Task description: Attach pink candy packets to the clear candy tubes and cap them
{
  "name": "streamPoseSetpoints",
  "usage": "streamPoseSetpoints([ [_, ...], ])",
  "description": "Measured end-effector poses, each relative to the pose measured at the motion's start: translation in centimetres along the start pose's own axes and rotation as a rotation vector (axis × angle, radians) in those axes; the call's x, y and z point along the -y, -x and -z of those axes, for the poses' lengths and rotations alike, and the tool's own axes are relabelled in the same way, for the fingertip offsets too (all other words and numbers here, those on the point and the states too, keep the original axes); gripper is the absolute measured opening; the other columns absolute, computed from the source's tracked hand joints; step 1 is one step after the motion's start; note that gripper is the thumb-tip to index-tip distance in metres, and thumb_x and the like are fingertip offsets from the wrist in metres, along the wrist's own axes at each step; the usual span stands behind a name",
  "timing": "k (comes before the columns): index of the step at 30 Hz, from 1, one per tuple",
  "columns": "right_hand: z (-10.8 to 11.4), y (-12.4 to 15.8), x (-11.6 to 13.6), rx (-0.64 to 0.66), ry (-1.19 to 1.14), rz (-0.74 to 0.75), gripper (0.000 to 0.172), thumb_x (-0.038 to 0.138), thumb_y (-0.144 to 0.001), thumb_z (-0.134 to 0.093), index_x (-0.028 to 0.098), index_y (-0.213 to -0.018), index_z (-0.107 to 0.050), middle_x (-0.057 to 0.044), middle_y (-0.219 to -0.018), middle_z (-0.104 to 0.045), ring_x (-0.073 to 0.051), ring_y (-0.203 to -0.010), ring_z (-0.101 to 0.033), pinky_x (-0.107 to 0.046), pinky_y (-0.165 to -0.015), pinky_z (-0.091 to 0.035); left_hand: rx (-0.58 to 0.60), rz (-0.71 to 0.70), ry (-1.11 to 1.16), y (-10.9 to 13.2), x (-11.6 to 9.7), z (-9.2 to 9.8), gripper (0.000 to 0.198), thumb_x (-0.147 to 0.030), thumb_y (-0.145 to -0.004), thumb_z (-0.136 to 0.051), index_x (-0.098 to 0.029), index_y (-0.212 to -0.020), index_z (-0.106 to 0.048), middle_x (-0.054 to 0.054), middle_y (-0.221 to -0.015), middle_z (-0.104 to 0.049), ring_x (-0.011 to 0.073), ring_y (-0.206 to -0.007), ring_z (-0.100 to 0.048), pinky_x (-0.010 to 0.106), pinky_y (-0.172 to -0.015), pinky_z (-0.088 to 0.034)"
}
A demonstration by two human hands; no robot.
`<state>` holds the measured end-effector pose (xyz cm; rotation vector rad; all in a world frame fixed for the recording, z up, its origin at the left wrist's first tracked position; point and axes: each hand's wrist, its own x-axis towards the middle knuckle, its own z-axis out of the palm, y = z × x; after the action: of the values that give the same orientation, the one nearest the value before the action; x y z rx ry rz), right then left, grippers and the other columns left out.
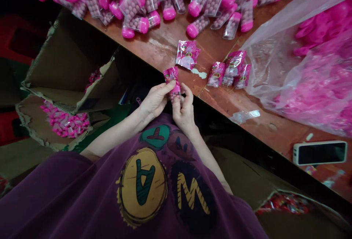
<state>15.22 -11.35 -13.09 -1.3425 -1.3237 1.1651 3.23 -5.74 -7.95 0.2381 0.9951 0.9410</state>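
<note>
From my remote seat I see both hands raised in front of a purple shirt, just off the near edge of the wooden table. The left hand is closed in a pinch on a pink sachet, thumb and forefinger on its lower edge, and the sachet stands upright above the fingers. The right hand is closed around a small pink-capped tube directly under that sachet. The 2 items touch, though I cannot tell whether the sachet is inside the tube's mouth. On the table, 1 loose sachet lies near the near edge, just beyond the hands, and a cluster of sachets lies to its right. A pile of filled tubes with pink caps runs along the far edge. A large clear plastic bag of pink pieces covers the right end, and a phone lies face up by the near edge, well to the right of the hands. Left of the table, a torn cardboard box holds more pink sachets at its bottom.
</note>
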Motion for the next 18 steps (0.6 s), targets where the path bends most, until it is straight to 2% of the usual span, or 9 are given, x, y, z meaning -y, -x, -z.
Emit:
streamPoseSetpoints([
  [5, -1.0, -0.2, 0.7, -0.006, -0.066, -0.087, 0.059, 0.060, -0.110, -0.033, 0.034, -0.162, -0.027, -0.011, -0.129, -0.067, -0.022, -0.106, -0.075, -0.042, -0.092, -0.068, -0.043, 0.014, 0.036, 0.0, 0.4, 0.3, 0.022, -0.036, -0.092, -0.082, -0.016, -0.086, -0.077, 0.007, -0.084, -0.078, 0.0193, -0.086, -0.077, 0.032, -0.085, -0.060],
  [8, -1.0, -0.2, 0.5, -0.017, -0.061, -0.079, 0.061, 0.061, -0.109, -0.034, 0.033, -0.163, -0.027, -0.012, -0.128, -0.068, -0.023, -0.109, -0.075, -0.043, -0.096, -0.067, -0.033, 0.018, 0.044, 0.3, 1.0, 0.4, 0.024, -0.038, -0.092, -0.082, -0.015, -0.088, -0.078, 0.008, -0.086, -0.079, 0.0204, -0.090, -0.077, 0.033, -0.088, -0.060],
  [10, -0.6, -0.1, 0.4, -0.028, -0.016, -0.038, 0.064, 0.061, -0.108, -0.040, 0.031, -0.163, -0.028, -0.012, -0.126, -0.070, -0.025, -0.107, -0.076, -0.047, -0.099, -0.066, -0.014, 0.012, 0.051, 0.5, 1.4, 0.4, 0.024, -0.037, -0.092, -0.083, -0.015, -0.086, -0.077, 0.007, -0.084, -0.078, 0.0185, -0.087, -0.076, 0.031, -0.086, -0.060],
  [13, 0.2, 0.1, 0.3, -0.021, 0.113, 0.005, 0.067, 0.060, -0.107, -0.045, 0.028, -0.163, -0.031, -0.014, -0.122, -0.073, -0.028, -0.102, -0.077, -0.050, -0.095, -0.066, 0.014, 0.006, 0.084, 0.8, 1.7, 0.2, 0.021, -0.032, -0.094, -0.081, -0.014, -0.084, -0.077, 0.005, -0.080, -0.076, 0.0137, -0.077, -0.072, 0.027, -0.081, -0.058],
  [18, 0.4, 0.3, 0.4, -0.015, 0.175, 0.040, 0.066, 0.061, -0.106, -0.046, 0.028, -0.161, -0.034, -0.015, -0.133, -0.069, -0.028, -0.105, -0.077, -0.048, -0.094, -0.066, 0.015, 0.044, 0.093, 0.7, 1.6, 0.2, 0.009, -0.020, -0.091, -0.082, -0.013, -0.085, -0.078, 0.003, -0.077, -0.074, 0.0098, -0.068, -0.067, 0.024, -0.078, -0.055],
])
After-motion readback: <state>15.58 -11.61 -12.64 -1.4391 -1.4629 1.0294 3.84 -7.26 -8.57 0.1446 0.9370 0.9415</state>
